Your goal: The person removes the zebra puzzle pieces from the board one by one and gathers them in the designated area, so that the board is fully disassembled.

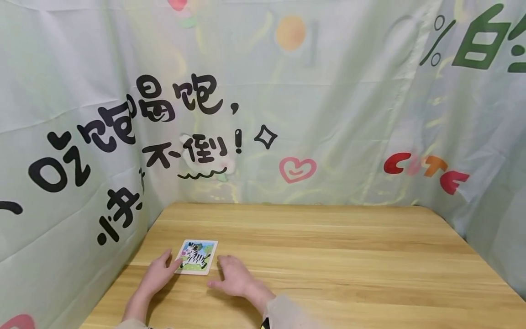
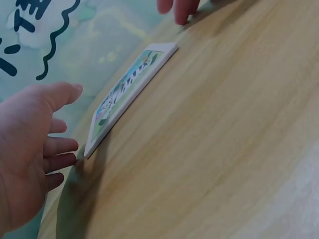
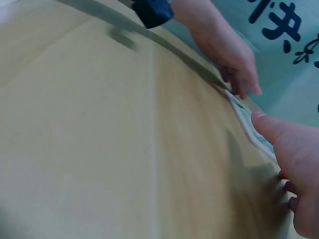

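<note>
A flat, square zebra picture board (image 1: 195,257) with a pale rim lies on the table at the left. Its picture faces up; the left wrist view shows the board's thin pale edge (image 2: 132,102). The left hand (image 1: 158,274) is at the board's left side, fingers loosely extended, the thumb near its lower left corner. Whether the thumb touches it I cannot tell. Just off the right side is the right hand (image 1: 236,277), its thumb and fingers spread apart and holding nothing. In the right wrist view, the right hand (image 3: 301,169) partly covers the board (image 3: 249,124).
The wooden table (image 1: 328,256) extends well to the right of the hands. A pale printed curtain (image 1: 337,114) with lettering and drawings hangs along its back and sides, close to the board on the left.
</note>
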Motion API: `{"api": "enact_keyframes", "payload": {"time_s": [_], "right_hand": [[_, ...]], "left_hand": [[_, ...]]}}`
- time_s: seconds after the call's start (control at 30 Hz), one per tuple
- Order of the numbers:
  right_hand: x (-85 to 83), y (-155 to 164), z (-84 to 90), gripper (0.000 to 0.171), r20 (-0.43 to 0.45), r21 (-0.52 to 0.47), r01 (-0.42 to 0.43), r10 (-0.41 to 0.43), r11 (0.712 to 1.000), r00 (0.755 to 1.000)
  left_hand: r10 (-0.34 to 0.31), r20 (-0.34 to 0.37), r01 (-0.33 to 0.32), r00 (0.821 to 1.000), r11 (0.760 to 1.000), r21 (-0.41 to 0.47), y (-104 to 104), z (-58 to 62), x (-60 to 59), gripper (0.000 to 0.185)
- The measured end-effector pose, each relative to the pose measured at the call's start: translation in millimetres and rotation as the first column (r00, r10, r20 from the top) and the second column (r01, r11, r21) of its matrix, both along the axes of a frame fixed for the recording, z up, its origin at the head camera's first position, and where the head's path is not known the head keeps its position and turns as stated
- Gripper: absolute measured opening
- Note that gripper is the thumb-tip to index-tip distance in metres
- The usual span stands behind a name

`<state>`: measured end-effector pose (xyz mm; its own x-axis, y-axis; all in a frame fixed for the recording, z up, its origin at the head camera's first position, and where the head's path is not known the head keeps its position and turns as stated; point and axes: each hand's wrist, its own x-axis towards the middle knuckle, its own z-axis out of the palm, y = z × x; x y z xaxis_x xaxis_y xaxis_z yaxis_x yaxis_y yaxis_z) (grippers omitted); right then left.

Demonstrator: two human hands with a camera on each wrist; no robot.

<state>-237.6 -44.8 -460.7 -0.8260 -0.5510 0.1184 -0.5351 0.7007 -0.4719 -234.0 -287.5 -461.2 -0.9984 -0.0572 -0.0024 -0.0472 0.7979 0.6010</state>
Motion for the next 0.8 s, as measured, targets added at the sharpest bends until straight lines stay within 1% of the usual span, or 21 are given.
{"api": "enact_keyframes", "payload": {"time_s": [0.17, 0.27, 0.57, 0.67, 0.8], "right_hand": [[7.0, -8.1, -3.2, 0.079, -0.047, 0.090, -0.031, 0.036, 0.995, 0.998], [9.7, -10.9, -2.2, 0.078, -0.056, 0.122, -0.041, 0.048, 0.992, 0.997], [9.9, -13.2, -2.5, 0.075, -0.076, 0.132, -0.049, 0.060, 0.990, 0.995], [9.2, -8.6, -2.6, 0.073, -0.081, 0.127, -0.048, 0.058, 0.991, 0.995], [6.5, 3.0, -0.6, 0.067, -0.093, 0.122, -0.044, 0.056, 0.991, 0.994]], "left_hand": [[-0.003, -0.046, 0.000, 0.999, 0.997, -0.072, 3.1, -2.5, 1.6, 0.071], [-0.014, -0.068, 0.007, 0.998, 0.996, -0.093, 6.2, -4.7, 1.8, 0.068], [-0.016, -0.097, 0.007, 0.995, 0.995, -0.095, 12.0, -8.4, 1.5, 0.065], [-0.020, -0.108, 0.010, 0.994, 0.995, -0.094, 14.9, -9.9, 1.6, 0.064], [-0.044, -0.133, 0.032, 0.990, 0.995, -0.096, 23.4, -11.3, -0.3, 0.061]]}}
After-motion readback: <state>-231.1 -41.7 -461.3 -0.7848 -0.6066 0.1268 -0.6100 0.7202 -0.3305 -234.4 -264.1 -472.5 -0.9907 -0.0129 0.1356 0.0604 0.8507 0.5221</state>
